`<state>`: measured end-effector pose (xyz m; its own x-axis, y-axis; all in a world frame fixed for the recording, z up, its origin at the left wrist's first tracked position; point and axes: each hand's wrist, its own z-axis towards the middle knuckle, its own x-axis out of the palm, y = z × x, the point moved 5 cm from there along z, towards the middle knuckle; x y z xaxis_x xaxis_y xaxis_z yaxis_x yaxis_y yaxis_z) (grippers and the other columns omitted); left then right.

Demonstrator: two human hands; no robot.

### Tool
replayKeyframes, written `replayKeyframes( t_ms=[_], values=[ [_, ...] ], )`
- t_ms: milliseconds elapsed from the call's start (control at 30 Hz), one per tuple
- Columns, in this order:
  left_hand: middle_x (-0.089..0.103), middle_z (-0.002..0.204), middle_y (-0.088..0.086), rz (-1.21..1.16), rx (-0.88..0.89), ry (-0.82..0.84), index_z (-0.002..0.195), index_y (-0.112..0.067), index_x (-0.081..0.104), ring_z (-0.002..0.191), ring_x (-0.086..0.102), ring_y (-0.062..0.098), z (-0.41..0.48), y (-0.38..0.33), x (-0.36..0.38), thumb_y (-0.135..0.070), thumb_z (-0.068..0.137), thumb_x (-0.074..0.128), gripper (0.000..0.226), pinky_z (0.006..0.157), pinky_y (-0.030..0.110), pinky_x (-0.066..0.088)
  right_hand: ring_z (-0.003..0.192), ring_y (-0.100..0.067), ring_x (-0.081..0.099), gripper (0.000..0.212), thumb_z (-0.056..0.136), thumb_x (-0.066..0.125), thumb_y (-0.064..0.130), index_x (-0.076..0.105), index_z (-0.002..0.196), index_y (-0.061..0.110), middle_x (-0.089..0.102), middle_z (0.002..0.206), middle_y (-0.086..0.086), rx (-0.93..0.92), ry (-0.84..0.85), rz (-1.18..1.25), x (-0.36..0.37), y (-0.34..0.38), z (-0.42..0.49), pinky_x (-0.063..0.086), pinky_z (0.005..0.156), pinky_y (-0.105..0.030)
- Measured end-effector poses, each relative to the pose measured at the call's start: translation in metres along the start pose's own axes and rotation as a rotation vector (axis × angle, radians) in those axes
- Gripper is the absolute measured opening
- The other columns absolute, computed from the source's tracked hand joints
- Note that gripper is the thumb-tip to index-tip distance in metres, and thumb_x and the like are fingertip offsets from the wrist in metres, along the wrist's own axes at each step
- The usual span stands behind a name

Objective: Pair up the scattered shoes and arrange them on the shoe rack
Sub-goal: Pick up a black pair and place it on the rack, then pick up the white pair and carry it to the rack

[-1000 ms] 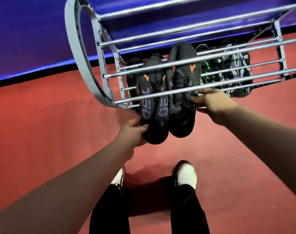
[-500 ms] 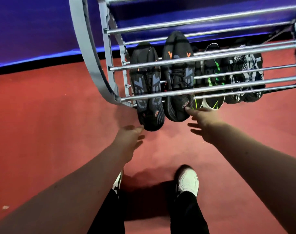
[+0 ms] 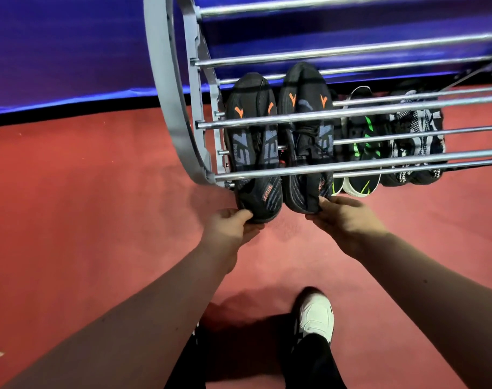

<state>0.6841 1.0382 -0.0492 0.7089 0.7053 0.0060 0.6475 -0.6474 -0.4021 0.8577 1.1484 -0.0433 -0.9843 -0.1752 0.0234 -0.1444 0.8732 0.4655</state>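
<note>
Risking a slide off the shoe rack rails if pushed unevenly (judged from overhanging ends). Left hand pinched on left black shoe, right hand on right black shoe; both side by side, near ends between fingers.

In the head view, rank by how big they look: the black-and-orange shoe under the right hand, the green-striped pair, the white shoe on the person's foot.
1. Black-and-orange shoe, longest.
2. Green-striped pair, partly hidden by the rack's rails.
3. White shoe, smallest showing, though the trouser leg covers part of it and it sits nearer the camera, so this rank is unsure.
</note>
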Motion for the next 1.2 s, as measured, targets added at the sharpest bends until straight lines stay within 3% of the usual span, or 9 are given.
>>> replayKeyframes(
  t_ms=[300, 467, 567, 667, 767, 900, 1033, 1133, 1200],
  values=[
    [0.065, 0.094, 0.016, -0.099, 0.044, -0.083, 0.109, 0.005, 0.059, 0.066, 0.061, 0.019, 0.018, -0.025, -0.001, 0.002, 0.092, 0.051, 0.019, 0.061, 0.021, 0.057, 0.062, -0.019, 0.061, 0.013, 0.095, 0.052, 0.01, 0.06, 0.086, 0.005, 0.063, 0.076, -0.012, -0.062, -0.032, -0.191, 0.025, 0.022, 0.005, 0.051, 0.055, -0.019],
    [0.065, 0.083, 0.014, -0.05, 0.021, -0.13, 0.111, 0.006, 0.059, 0.058, 0.063, 0.016, 0.026, -0.022, 0.0, 0.001, 0.092, 0.051, 0.021, 0.059, 0.021, 0.056, 0.062, -0.023, 0.062, 0.018, 0.098, 0.047, 0.009, 0.055, 0.083, 0.003, 0.063, 0.079, -0.016, 0.041, -0.111, -0.042, 0.027, 0.013, 0.009, 0.054, 0.052, -0.022],
    [0.065, 0.078, 0.014, -0.01, -0.007, -0.141, 0.112, 0.005, 0.057, 0.05, 0.063, 0.013, 0.027, -0.024, -0.001, 0.0, 0.093, 0.049, 0.021, 0.051, 0.017, 0.054, 0.062, -0.023, 0.064, 0.014, 0.097, 0.048, 0.009, 0.058, 0.101, -0.001, 0.064, 0.091, -0.019, 0.039, -0.135, 0.003, 0.027, 0.007, 0.008, 0.055, 0.059, -0.025],
    [0.063, 0.077, 0.014, -0.001, -0.03, -0.149, 0.112, 0.005, 0.056, 0.045, 0.062, 0.012, 0.026, -0.028, 0.0, 0.0, 0.095, 0.044, 0.021, 0.047, 0.017, 0.052, 0.05, -0.018, 0.065, 0.021, 0.096, 0.05, 0.009, 0.055, 0.113, -0.002, 0.065, 0.095, -0.021, 0.013, -0.193, 0.051, 0.032, 0.003, 0.007, 0.056, 0.053, -0.024],
    [0.062, 0.075, 0.013, -0.004, -0.027, -0.144, 0.11, 0.002, 0.056, 0.05, 0.062, 0.014, 0.024, -0.03, 0.001, 0.0, 0.095, 0.043, 0.02, 0.046, 0.016, 0.051, 0.044, -0.015, 0.063, 0.01, 0.097, 0.048, 0.008, 0.055, 0.098, 0.001, 0.063, 0.081, -0.015, 0.004, -0.223, 0.066, 0.036, 0.002, 0.003, 0.056, 0.053, -0.023],
    [0.06, 0.074, 0.012, -0.004, -0.027, -0.135, 0.1, -0.003, 0.056, 0.061, 0.059, 0.018, 0.021, -0.032, 0.001, 0.0, 0.096, 0.042, 0.014, 0.047, 0.015, 0.051, 0.058, -0.023, 0.06, 0.021, 0.098, 0.046, 0.008, 0.048, 0.077, 0.008, 0.059, 0.077, -0.014, -0.026, -0.285, 0.008, 0.034, 0.012, 0.001, 0.055, 0.063, -0.03],
    [0.061, 0.074, 0.012, 0.023, -0.017, -0.139, 0.077, -0.009, 0.055, 0.062, 0.06, 0.018, 0.022, -0.032, 0.0, 0.001, 0.095, 0.041, 0.024, 0.053, 0.018, 0.052, 0.061, -0.023, 0.062, 0.017, 0.096, 0.047, 0.009, 0.052, 0.08, 0.004, 0.062, 0.073, -0.013, -0.048, -0.298, -0.159, 0.025, 0.02, 0.004, 0.056, 0.076, -0.036],
    [0.06, 0.074, 0.012, 0.036, -0.015, -0.133, 0.073, -0.012, 0.053, 0.058, 0.061, 0.017, 0.021, -0.033, 0.004, 0.003, 0.095, 0.039, 0.03, 0.06, 0.021, 0.053, 0.062, -0.022, 0.064, 0.011, 0.096, 0.048, 0.007, 0.053, 0.102, -0.001, 0.064, 0.087, -0.017, -0.032, -0.212, -0.158, 0.028, 0.017, 0.005, 0.056, 0.062, -0.026],
    [0.06, 0.075, 0.013, 0.011, 0.0, -0.14, 0.073, -0.01, 0.053, 0.047, 0.061, 0.013, 0.02, -0.036, 0.003, 0.005, 0.093, 0.042, 0.028, 0.052, 0.018, 0.052, 0.06, -0.02, 0.063, 0.006, 0.096, 0.047, 0.005, 0.053, 0.096, 0.001, 0.063, 0.08, -0.014, -0.04, -0.184, -0.173, 0.035, 0.021, 0.004, 0.054, 0.058, -0.024]
  ],
)
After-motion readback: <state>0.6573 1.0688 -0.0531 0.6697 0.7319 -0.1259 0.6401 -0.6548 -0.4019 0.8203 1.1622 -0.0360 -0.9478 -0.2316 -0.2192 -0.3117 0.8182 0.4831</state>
